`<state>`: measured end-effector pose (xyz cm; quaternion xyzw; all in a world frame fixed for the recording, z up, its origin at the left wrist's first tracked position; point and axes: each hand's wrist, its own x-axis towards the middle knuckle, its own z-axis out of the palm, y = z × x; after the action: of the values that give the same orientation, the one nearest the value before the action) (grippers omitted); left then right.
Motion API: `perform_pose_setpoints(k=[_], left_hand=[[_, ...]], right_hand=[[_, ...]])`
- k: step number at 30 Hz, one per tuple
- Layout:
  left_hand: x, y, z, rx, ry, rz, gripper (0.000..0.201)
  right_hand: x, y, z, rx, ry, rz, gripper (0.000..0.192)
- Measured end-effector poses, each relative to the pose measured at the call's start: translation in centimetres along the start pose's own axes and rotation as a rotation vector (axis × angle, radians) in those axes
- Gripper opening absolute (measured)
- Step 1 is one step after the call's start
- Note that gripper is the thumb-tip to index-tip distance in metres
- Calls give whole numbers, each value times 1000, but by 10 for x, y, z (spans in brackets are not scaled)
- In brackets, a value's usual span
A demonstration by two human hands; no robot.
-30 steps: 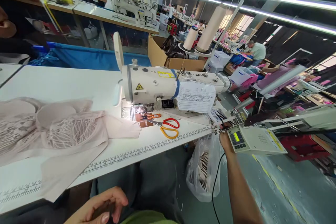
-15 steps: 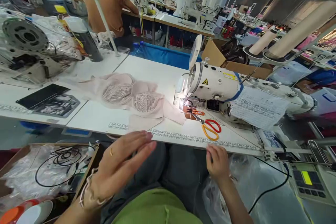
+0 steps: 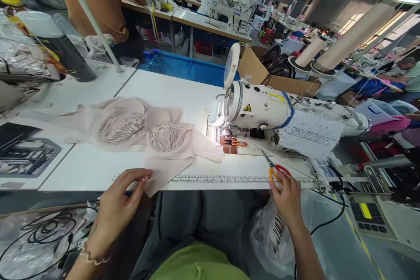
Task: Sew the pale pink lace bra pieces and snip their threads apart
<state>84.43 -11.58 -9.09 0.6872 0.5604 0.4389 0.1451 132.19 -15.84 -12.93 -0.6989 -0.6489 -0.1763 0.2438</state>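
Note:
A pale pink bra [image 3: 169, 138] with leaf-patterned cups lies spread on the white sewing table. My left hand [image 3: 118, 205] pinches the edge of its near wing between thumb and fingertips, and a corner of that wing droops over the table's front edge. To the right, my right hand [image 3: 288, 197] has its fingers closed around the handles of scissors [image 3: 272, 167], one loop red and the other orange. The scissor blades point away from me on the tabletop. Small orange thread snips [image 3: 236, 143] lie by the needle area of the sewing machine [image 3: 259, 103].
A ruler strip [image 3: 223, 179] runs along the table's front edge. A dark bottle [image 3: 62, 48] and a black-and-grey flat pouch [image 3: 29, 153] are on the left. Thread cones [image 3: 311, 51] stand right, behind the machine. A co-worker in brown [image 3: 95, 4] sits beyond the table.
My left hand has come down onto the bra's near wing and pinched it. My right hand has moved onto the scissors, which have turned and shifted toward the right. The view has swung right.

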Motion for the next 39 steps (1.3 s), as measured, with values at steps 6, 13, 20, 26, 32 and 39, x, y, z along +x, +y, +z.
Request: perform_pose_setpoints(k=[6, 13, 20, 26, 32, 39], left_hand=[[8, 2, 15, -14, 29, 24, 21], [21, 18, 53, 90, -85, 363, 23], [31, 1, 38, 172, 20, 294, 24], [31, -17, 14, 249, 56, 95, 25], [32, -20, 9, 251, 147, -65, 26], [39, -34, -4, 178, 223, -116, 28]], right_hand=[[32, -26, 1, -35, 90, -54, 41], [103, -122, 54, 159, -179, -381, 41], [60, -66, 29, 58, -81, -176, 36], [29, -17, 13, -58, 97, 23, 30], [37, -1, 19, 11, 149, 31, 38], [65, -36, 34, 25, 332, -153, 29]])
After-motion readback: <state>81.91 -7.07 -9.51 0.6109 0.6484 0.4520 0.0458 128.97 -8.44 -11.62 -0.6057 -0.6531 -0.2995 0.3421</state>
